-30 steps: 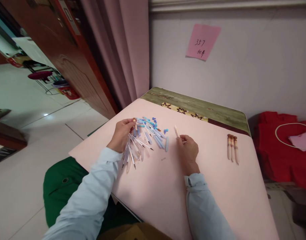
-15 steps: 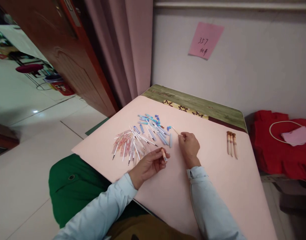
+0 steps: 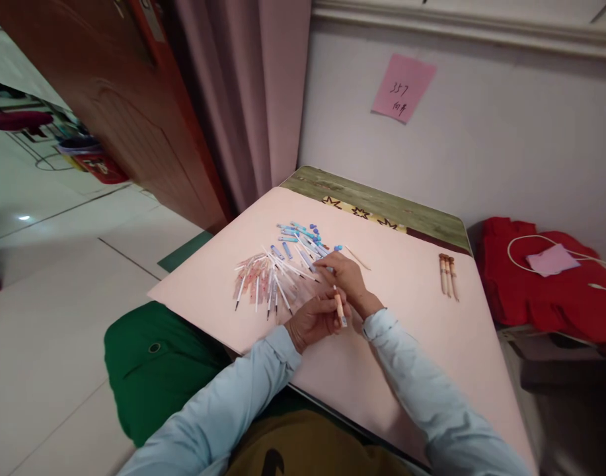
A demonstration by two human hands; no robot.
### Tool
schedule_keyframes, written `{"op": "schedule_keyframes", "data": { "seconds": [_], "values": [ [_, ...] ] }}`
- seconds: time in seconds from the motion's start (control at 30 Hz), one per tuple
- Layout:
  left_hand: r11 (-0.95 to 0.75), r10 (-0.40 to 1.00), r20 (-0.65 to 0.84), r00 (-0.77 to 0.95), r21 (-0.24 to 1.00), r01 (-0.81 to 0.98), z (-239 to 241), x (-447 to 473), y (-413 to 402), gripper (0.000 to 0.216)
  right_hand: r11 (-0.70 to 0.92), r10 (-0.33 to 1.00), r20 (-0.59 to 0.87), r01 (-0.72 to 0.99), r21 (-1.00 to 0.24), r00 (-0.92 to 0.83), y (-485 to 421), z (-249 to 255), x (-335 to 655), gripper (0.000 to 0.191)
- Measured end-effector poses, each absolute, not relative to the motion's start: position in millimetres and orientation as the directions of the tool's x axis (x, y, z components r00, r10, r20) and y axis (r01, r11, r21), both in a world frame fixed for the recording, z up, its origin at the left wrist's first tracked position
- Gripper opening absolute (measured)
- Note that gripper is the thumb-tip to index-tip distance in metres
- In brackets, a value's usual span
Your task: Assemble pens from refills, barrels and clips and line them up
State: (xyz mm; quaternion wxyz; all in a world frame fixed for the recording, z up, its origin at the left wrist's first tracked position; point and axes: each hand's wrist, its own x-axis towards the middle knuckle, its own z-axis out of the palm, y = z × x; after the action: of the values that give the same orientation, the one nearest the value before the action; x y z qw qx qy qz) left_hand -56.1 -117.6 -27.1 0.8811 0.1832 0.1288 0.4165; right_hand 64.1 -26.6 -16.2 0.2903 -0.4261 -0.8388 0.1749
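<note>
My left hand (image 3: 318, 320) is closed around a short peach-coloured pen barrel (image 3: 340, 309), held tilted above the table, with a small white tip at its upper end. Just beyond it, my right hand (image 3: 349, 277) reaches over the pile with thumb and fingers pressed together; what they hold, if anything, is hidden. White pen refills (image 3: 283, 291) with dark tips fan out beside my hands, over pinkish clear pen parts (image 3: 256, 281). Blue pen barrels (image 3: 289, 233) and small blue caps (image 3: 314, 229) lie behind. A slim beige pen part (image 3: 357, 256) rests beyond my right hand.
Three pens with brown tops (image 3: 449, 277) lie side by side on the right of the pink tabletop (image 3: 406, 370). A red cloth (image 3: 511, 291) with a cable is beyond the right edge. A green stool or cushion (image 3: 154, 370) stands at the left front.
My right hand has left the slim beige part on the table and moved left and nearer to the pile. My left hand, still holding the peach barrel, has shifted slightly right.
</note>
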Motion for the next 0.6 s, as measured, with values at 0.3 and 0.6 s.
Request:
{"op": "schedule_keyframes", "data": {
  "seconds": [0.3, 0.6],
  "values": [
    [0.623, 0.71, -0.002, 0.704, 0.468, -0.627, -28, -56, -114, 0.03, 0.611, 0.79, 0.117, 0.755, -0.238, -0.602, -16, -10, 40, 0.029],
    [0.672, 0.664, 0.023, 0.748, 0.421, -0.609, -25, -51, -109, 0.032, 0.605, 0.796, 0.211, 0.73, -0.318, -0.568, -15, -7, 44, 0.026]
  ]
}}
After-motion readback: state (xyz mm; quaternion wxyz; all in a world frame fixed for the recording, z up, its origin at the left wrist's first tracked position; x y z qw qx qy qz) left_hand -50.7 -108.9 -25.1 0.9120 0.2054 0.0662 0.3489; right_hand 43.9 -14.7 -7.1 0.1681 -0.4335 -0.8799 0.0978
